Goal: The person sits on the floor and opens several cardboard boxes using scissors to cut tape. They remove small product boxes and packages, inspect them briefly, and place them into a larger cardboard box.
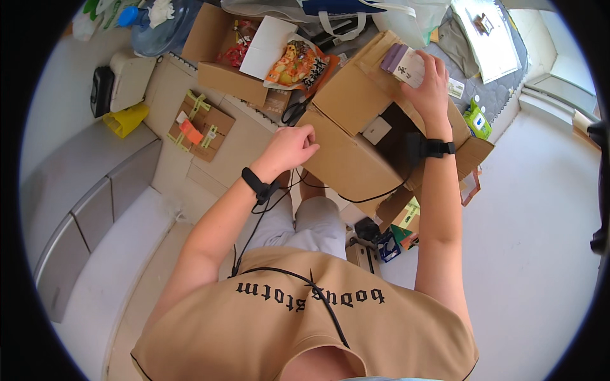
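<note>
My right hand (pixel 430 83) grips a small white-and-purple carton (pixel 410 69) that bears writing. It is over the far right part of a large cardboard box (pixel 350 150). Through the box's opening I see a dark inside and a small white flat object (pixel 377 130). My left hand (pixel 288 145) hovers by the box's left edge, fingers curled in, with nothing visible in it. Whether it touches the box I cannot tell. Black straps circle both wrists, and a thin black cable (pixel 374 196) runs across the box's near side.
Scissors with black handles (pixel 294 112) lie left of the box. Beyond them stands an open carton (pixel 232 81) with an orange food packet (pixel 300 64). A flattened cardboard piece (pixel 202 126) lies at left. A green packet (pixel 477 120) sits at right. A large blue water bottle (pixel 164 33) stands far left.
</note>
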The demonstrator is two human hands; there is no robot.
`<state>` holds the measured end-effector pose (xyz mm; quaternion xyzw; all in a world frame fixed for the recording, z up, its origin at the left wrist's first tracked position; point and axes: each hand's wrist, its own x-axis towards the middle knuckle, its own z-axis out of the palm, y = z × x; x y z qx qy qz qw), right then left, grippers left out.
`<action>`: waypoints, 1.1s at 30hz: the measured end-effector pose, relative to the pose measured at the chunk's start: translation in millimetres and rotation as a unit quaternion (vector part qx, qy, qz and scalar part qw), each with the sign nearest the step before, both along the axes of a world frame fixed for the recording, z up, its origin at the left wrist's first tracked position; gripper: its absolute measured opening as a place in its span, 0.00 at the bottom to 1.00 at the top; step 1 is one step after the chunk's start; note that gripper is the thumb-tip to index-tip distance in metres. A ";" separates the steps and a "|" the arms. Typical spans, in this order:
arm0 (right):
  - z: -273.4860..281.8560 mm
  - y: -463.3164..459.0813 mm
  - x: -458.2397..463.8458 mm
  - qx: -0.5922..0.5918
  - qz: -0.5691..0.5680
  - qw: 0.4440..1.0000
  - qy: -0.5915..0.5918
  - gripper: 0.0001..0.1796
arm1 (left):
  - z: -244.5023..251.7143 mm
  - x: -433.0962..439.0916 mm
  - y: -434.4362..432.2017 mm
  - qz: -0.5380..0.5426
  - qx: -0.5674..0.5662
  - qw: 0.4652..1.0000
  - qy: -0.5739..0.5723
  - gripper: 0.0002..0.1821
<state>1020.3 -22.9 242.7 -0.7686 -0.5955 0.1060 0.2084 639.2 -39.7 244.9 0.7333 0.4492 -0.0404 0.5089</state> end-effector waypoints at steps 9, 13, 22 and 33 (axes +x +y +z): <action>16.6 -5.0 -3.1 -0.013 -0.040 0.989 0.142 0.46 | 27.0 5.3 20.1 -0.098 0.018 0.993 0.067 0.16; 53.7 -32.1 -20.4 -0.017 -0.074 0.859 0.506 0.49 | 88.6 9.9 48.0 -0.089 0.113 0.989 0.024 0.22; 96.7 -79.5 -107.9 -0.062 0.048 0.421 0.904 0.61 | 183.1 75.6 108.1 0.021 0.165 0.944 -0.284 0.22; 79.1 -92.7 -109.9 -0.040 0.006 0.375 0.926 0.63 | 154.5 88.9 72.1 0.129 -0.034 0.930 -0.341 0.18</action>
